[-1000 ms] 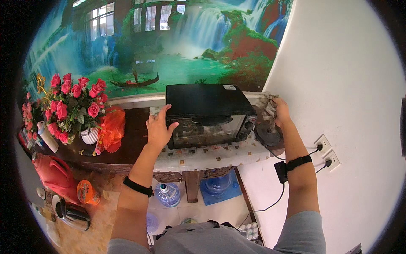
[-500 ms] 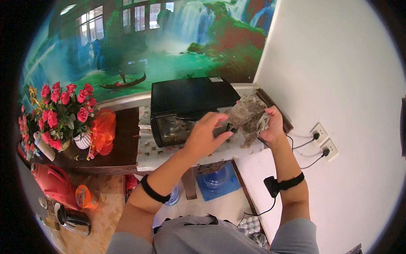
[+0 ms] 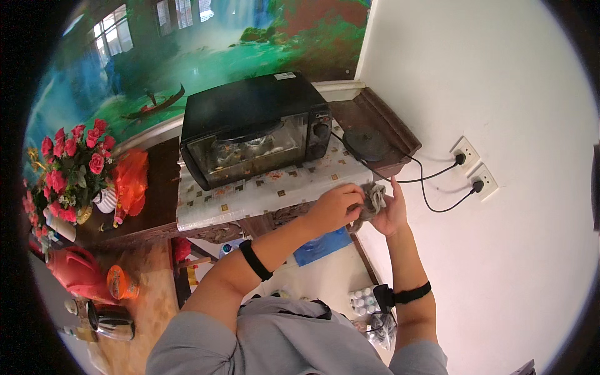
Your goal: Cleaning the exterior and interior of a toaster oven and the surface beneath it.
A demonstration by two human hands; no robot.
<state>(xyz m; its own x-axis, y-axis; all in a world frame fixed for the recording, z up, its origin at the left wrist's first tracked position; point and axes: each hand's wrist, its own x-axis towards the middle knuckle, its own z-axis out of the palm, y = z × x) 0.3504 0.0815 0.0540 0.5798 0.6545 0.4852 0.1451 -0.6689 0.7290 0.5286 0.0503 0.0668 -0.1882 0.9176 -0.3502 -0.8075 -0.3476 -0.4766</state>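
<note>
A grey-brown rag (image 3: 375,197) is bunched into a small wad between my two hands, in front of the cabinet's right end. My left hand (image 3: 337,207) has its fingers curled against the left side of the wad. On the other side, my right hand (image 3: 393,211) cups the rag in its palm, one finger pointing up. Beyond them a black toaster oven (image 3: 250,106) with a smeared glass door sits on a patterned cloth (image 3: 275,182). Its knobs face front at the right.
Two black power cords run from wall sockets (image 3: 475,165) past a round dark lid-like thing (image 3: 367,144) on the cabinet. Red artificial flowers (image 3: 72,156) and an orange-red bag (image 3: 131,181) stand at left. Below are a red watering-can-shaped jug (image 3: 78,273), an orange tub (image 3: 121,282) and a metal kettle (image 3: 114,322).
The rag, spread out before the oven's right side, is now gathered into a wad and lower, nearer me. Both hands have come closer together. The view has shifted, uncovering the oven's front and knobs.
</note>
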